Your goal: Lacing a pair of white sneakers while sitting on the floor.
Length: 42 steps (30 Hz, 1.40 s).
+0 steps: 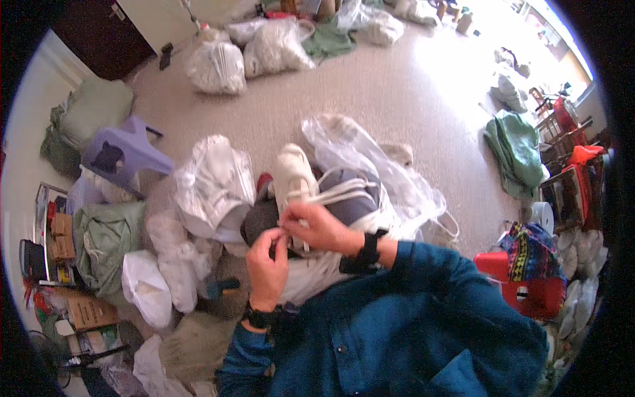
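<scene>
A cream lace-up shoe (295, 173) rests on my lap, its toe pointing away from me. My left hand (268, 264) is closed in a pinch just below and left of the shoe. Against it, my right hand (316, 226) pinches too, lying over the shoe's near part. The fingertips of both hands meet, and whatever sits between them is too small to make out. A bundle of loose white laces (347, 192) drapes over my dark-clad right thigh, beside the shoe. My hands hide the shoe's heel end.
Clear plastic bags of white goods (215, 182) stand close on the left, near a purple plastic stool (126, 155) lying tilted. An open clear bag (370, 152) spreads beyond my knees. A red stool (529, 291) with patterned cloth is at right. More stuffed bags (274, 49) line the far wall.
</scene>
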Each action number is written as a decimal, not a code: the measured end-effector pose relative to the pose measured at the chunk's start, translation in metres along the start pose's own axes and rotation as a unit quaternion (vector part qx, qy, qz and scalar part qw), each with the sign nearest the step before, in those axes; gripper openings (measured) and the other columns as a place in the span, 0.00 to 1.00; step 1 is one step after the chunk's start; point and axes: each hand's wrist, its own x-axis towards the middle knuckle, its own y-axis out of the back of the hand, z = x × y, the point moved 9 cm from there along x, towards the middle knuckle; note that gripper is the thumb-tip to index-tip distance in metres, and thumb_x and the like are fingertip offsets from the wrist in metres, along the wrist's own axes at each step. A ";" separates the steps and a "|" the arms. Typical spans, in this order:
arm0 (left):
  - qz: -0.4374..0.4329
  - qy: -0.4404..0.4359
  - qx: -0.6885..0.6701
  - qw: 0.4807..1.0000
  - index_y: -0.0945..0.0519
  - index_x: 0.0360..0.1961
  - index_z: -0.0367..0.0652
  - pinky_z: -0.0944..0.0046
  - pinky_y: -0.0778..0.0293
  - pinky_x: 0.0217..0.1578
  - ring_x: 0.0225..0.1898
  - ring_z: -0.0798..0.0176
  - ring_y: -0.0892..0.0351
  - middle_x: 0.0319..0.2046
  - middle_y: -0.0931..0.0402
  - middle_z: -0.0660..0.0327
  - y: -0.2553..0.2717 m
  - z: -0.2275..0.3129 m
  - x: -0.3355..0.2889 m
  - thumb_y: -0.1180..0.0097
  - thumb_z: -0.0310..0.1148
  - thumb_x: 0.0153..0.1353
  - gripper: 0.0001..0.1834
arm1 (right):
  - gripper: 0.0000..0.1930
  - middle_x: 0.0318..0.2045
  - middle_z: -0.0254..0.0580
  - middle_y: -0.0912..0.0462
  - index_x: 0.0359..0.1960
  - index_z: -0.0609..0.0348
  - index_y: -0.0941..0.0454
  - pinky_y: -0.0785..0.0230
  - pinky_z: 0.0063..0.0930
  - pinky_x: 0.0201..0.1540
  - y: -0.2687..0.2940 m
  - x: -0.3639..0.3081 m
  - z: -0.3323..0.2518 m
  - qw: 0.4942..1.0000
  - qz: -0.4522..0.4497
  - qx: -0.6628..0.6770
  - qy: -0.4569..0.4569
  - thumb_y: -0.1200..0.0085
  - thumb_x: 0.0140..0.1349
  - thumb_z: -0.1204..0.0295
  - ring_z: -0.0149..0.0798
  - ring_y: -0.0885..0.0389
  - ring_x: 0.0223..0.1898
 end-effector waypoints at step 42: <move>-0.068 0.015 -0.029 0.997 0.20 0.33 0.37 0.57 0.25 0.29 0.28 0.46 0.18 0.25 0.20 0.49 -0.021 -0.004 0.010 0.40 0.24 0.59 0.03 | 0.05 0.24 0.52 0.23 0.35 0.59 0.24 0.31 0.46 0.32 0.011 -0.024 -0.012 0.969 -0.095 -0.200 0.108 0.46 0.60 0.72 0.58 0.22 0.30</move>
